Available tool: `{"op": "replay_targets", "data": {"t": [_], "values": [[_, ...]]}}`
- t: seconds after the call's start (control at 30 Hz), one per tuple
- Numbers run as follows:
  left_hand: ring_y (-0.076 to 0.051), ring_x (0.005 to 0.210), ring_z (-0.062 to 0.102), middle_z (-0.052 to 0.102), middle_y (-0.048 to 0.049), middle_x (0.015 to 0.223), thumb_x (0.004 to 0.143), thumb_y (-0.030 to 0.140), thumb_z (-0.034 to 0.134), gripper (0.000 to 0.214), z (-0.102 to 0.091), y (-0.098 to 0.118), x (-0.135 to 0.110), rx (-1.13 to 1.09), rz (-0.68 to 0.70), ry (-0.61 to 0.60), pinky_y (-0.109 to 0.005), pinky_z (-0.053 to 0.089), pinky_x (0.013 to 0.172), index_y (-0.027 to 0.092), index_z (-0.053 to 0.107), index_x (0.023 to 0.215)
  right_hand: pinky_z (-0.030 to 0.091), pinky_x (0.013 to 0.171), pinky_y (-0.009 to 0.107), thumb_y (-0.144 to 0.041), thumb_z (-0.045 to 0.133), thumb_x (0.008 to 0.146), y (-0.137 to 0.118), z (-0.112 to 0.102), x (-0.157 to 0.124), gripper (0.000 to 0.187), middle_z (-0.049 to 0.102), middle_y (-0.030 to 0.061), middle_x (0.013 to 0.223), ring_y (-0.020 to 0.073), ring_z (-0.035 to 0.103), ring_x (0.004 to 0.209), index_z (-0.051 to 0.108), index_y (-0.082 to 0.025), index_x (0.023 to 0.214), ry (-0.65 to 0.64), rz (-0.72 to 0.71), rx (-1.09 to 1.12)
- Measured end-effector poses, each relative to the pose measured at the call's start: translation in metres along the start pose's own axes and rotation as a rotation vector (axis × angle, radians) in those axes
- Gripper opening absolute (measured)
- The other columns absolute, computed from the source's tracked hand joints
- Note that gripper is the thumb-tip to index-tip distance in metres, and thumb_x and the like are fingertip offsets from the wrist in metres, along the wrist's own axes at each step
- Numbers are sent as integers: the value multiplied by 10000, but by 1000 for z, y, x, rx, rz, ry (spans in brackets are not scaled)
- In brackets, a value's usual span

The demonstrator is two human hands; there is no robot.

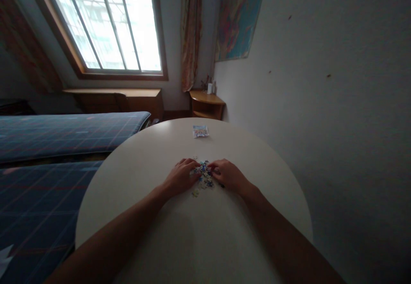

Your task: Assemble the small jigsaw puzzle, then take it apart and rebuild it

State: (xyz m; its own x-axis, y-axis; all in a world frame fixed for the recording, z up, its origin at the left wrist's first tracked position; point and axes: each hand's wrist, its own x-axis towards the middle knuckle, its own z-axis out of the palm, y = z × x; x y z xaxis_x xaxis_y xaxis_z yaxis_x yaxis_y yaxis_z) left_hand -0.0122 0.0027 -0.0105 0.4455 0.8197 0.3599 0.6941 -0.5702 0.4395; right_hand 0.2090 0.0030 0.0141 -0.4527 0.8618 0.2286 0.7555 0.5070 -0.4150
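A small heap of jigsaw puzzle pieces (204,172), mostly blue, dark and pale, lies near the middle of the round white table (205,224). From the left, my left hand (182,175) rests against the heap, with thumb and fingers apart around its edge. Opposite it, my right hand (227,174) touches the heap's right side, its fingers bent and its thumb apart from them. I see no piece gripped in either hand. A few loose pieces lie around the heap, including a yellowish piece (195,193) on its near side.
A small picture packet (201,131) lies toward the table's far edge. Beds with blue plaid covers (64,136) stand at the left, and a wall (337,125) runs along the right. Beyond the table are a wooden corner shelf (207,97) and a desk (141,93) below the window.
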Motion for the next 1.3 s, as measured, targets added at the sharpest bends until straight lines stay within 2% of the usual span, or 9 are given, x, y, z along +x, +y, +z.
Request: {"op": "replay_targets", "data": {"t": [0.27,0.4,0.57,0.73,0.83,0.93,1.1,1.2,1.3], "values": [[-231,1038,581,680,-73,1044,895,252,561,174,1,1,6,-40,-31,-48,-354,461,939,210,682,1012,468,777,279,-141,560,846,-2,3,3,295,717,61,899,176,643,826,674,-174,1116,-22,-29,68],[-230,1043,590,672,-76,1053,884,245,552,184,-3,-6,7,-58,-59,-2,-357,464,945,208,667,1023,465,878,319,-235,580,887,1,3,1,260,706,103,1054,202,638,962,678,-173,1119,-4,-43,59],[-253,1145,548,645,-84,1159,825,296,636,315,-16,-15,1,-69,64,-64,-389,429,1009,214,622,1129,437,973,382,-421,728,779,-5,2,-3,437,665,118,1185,258,586,1107,684,-203,1155,-66,-112,32],[-227,1055,599,675,-76,1088,835,262,608,292,-17,-17,0,-85,60,-141,-337,461,949,200,635,1118,471,867,311,-237,640,826,-10,7,-1,281,706,86,1037,199,638,931,702,-193,1097,-55,-111,82],[-199,954,631,703,-53,991,852,211,561,262,-13,-13,4,-116,8,-152,-306,485,882,207,651,1097,475,766,268,-198,608,827,-8,10,1,289,706,58,922,164,636,797,686,-181,1105,-50,-72,139],[-186,909,640,713,-38,965,851,195,553,269,-11,-9,5,-142,-7,-153,-302,489,870,218,657,1097,468,767,271,-215,634,820,-7,8,0,317,695,54,903,170,626,805,668,-176,1133,-38,-34,136],[-218,1063,602,676,-73,1126,871,264,583,266,-13,-5,2,-117,80,-92,-341,453,969,218,643,1126,436,892,367,-449,709,792,-13,3,-4,418,651,126,1063,266,576,1008,681,-166,1099,-25,10,-91],[-235,1153,556,645,-83,1209,867,325,626,323,-10,-4,-1,-99,148,-95,-362,416,1026,227,622,1175,426,903,360,-411,701,812,-17,5,-5,329,641,119,1059,259,562,1018,685,-166,1031,-24,17,-101],[-235,1132,562,661,-80,1173,871,297,624,316,-4,-4,-1,-80,152,-98,-360,428,1010,224,620,1179,423,888,329,-335,682,833,-20,11,-4,219,641,109,1028,229,563,990,675,-159,963,-35,4,-57]]}}
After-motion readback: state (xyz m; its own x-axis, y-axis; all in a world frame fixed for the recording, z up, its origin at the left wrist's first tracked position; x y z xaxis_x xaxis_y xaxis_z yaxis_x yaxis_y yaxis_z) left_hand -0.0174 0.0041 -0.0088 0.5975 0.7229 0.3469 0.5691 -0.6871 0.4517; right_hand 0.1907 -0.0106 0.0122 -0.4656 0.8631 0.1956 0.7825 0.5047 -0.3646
